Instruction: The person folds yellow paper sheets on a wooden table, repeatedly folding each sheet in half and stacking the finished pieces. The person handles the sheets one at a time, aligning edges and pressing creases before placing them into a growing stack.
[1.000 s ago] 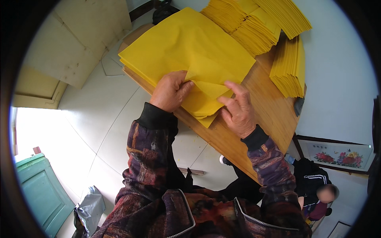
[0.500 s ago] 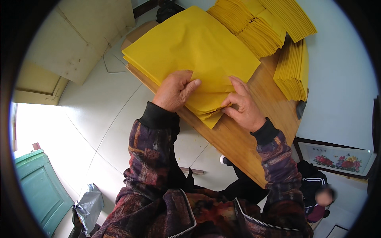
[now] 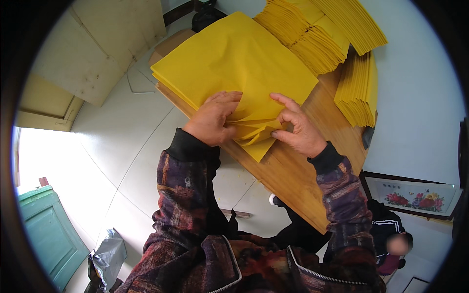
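A stack of large yellow paper sheets lies across the wooden table. At its near corner the layers are parted and folded into several loose flaps. My right hand pinches the edge of one flap between thumb and fingers, the index finger raised. My left hand rests on the stack's near-left edge, fingers stretched over the top sheet and thumb apart beside the folds. The undersides of the flaps are partly hidden.
Thick bundles of folded yellow paper are piled at the table's far right, with another bundle standing beside them. A framed flower picture and a person are at the lower right. A silvery bag stands lower left.
My left thumb has slid off the top sheet down to the folded edge, and the left fingers have straightened. The flaps at the corner have spread further; my right hand stays at the corner.
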`<state>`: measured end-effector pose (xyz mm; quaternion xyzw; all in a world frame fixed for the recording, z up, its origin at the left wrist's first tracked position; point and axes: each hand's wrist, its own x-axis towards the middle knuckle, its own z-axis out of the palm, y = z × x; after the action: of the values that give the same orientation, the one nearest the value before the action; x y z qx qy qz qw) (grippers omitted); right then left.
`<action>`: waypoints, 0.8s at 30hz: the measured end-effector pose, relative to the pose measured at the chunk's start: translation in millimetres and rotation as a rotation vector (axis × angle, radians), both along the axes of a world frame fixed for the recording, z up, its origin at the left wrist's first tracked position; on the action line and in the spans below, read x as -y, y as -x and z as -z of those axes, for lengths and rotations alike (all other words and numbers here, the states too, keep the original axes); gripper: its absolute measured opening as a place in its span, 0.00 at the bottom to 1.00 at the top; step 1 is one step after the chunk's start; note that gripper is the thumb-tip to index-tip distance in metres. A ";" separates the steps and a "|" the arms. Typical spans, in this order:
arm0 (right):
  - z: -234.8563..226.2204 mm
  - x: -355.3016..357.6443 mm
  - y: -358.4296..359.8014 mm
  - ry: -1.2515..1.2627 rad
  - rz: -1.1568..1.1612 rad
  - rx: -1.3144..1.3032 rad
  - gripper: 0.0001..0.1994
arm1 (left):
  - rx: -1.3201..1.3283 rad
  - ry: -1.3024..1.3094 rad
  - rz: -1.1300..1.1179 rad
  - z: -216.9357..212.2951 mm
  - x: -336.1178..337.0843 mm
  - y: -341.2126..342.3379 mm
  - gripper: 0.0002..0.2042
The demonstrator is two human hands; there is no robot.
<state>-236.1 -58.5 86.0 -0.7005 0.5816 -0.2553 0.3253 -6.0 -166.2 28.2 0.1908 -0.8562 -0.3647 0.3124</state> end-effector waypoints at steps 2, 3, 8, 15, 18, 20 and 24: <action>-0.8 -2.1 -2.5 0.014 0.028 -0.013 0.12 | -0.013 0.000 0.026 2.8 3.7 5.3 0.15; -1.3 -4.1 -4.5 0.022 0.053 -0.020 0.14 | -0.027 -0.053 -0.005 3.5 3.7 6.9 0.14; 0.8 -17.9 -17.6 0.386 0.239 -0.278 0.26 | -0.127 -0.491 -0.105 1.0 -2.9 13.2 0.09; 11.1 -25.0 -20.9 0.516 0.192 -0.432 0.22 | -0.007 -0.512 -0.144 -7.9 -1.7 8.0 0.12; 10.8 -23.8 -14.9 0.373 0.063 -0.391 0.13 | -0.078 -0.516 -0.163 -7.5 -2.9 9.9 0.11; 9.6 -21.0 -10.8 0.256 0.015 -0.285 0.09 | -0.177 -0.488 -0.184 -6.3 -3.9 12.5 0.09; 4.7 -12.9 -4.0 0.100 -0.018 -0.167 0.07 | -0.148 -0.449 -0.196 -5.3 -3.5 12.8 0.09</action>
<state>-232.1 -45.6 81.2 -0.7397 0.5871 -0.2219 0.2428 -18.8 -162.6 33.5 0.3100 -0.7058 -0.5269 0.3580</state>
